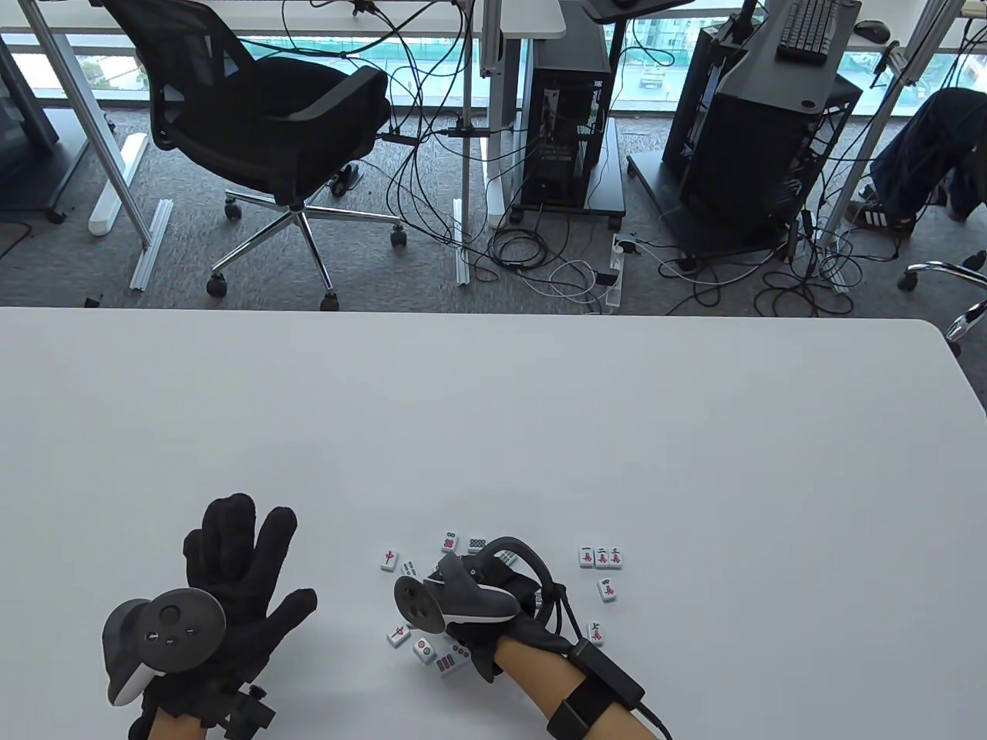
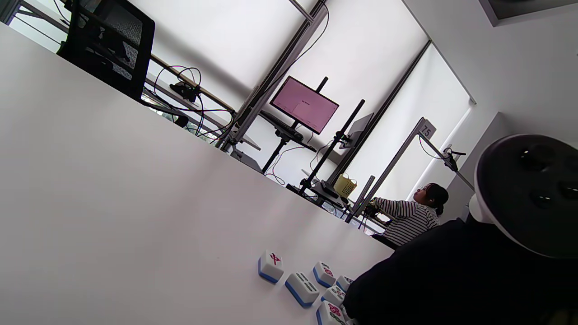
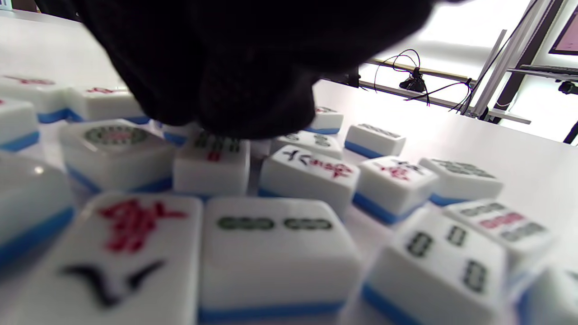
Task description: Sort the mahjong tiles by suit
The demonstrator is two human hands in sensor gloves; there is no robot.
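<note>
Centrally, right hand [image 1: 493, 601] over tiles [image 1: 601, 558]

Bright, even daylight is given by the windows [image 1: 385, 38] beyond the white table [image 1: 540, 424], and only soft shadows are seen on it. In the right wrist view the window area is blown out, the nearest mahjong tiles [image 3: 275, 253] are blurred, and the right hand [image 3: 244, 58] is rendered as a featureless black mass
</note>
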